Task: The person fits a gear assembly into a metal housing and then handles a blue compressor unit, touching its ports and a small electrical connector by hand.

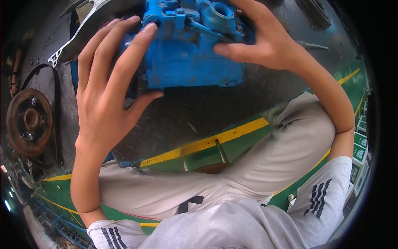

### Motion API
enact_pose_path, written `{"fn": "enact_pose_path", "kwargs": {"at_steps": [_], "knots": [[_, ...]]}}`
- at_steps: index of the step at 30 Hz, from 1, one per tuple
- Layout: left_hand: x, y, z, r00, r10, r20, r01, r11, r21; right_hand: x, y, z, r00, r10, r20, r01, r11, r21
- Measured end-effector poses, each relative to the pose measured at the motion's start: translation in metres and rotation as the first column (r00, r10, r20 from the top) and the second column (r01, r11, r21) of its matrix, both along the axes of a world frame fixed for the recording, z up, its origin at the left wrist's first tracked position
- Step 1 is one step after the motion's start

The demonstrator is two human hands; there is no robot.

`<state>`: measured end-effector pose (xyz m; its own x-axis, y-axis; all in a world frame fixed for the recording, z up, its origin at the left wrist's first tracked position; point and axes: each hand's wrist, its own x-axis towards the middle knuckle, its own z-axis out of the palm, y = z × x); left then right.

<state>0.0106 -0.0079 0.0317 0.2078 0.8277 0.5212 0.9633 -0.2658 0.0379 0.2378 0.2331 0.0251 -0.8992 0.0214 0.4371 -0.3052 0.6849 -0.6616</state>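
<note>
A blue-painted metal machine housing (192,62) sits on the dark metal bench top in front of me, with a round open port (222,10) and a thin pipe on its upper side. My left hand (110,72) curves around the housing's left end, fingers over the upper edge and thumb at the lower corner. A dark, round part at that end is largely covered by the fingers. On the right, my right hand (267,45) grips the housing, its thumb across the front face near the pipe. The other right fingers pass behind or out of the picture.
A rusty round disc (30,120) with a black toothed belt (57,91) lies at the left. Beyond my left hand is a silver metal bracket (83,31). The bench's yellow front edge (207,143) runs above my legs. A thin rod (311,45) lies at the right.
</note>
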Motion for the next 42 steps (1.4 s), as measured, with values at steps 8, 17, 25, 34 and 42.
{"fn": "enact_pose_path", "kwargs": {"at_steps": [8, 17, 25, 34, 42], "knots": [[-0.009, 0.004, -0.009, 1.0, 0.003, 0.023, -0.005, 0.997, 0.076, -0.002, 0.006, -0.001, 1.0, 0.005, -0.006, -0.005, 0.999, -0.044], [-0.018, 0.018, -0.021, 0.823, -0.088, 0.561, 0.125, 0.992, -0.027, -0.017, 0.011, 0.0, 0.986, -0.114, 0.119, 0.139, 0.965, -0.221], [-0.016, 0.032, -0.033, 0.745, -0.061, 0.665, 0.071, 0.997, 0.012, -0.019, 0.004, 0.005, 0.904, -0.344, 0.253, 0.403, 0.883, -0.239], [-0.013, 0.036, -0.041, 0.697, -0.068, 0.714, 0.027, 0.997, 0.069, -0.016, -0.001, -0.002, 0.854, -0.464, 0.233, 0.508, 0.841, -0.186], [0.013, 0.014, -0.029, 0.745, 0.042, 0.666, -0.061, 0.998, 0.004, -0.016, 0.019, -0.019, 0.875, -0.402, 0.27, 0.449, 0.882, -0.139]]}}
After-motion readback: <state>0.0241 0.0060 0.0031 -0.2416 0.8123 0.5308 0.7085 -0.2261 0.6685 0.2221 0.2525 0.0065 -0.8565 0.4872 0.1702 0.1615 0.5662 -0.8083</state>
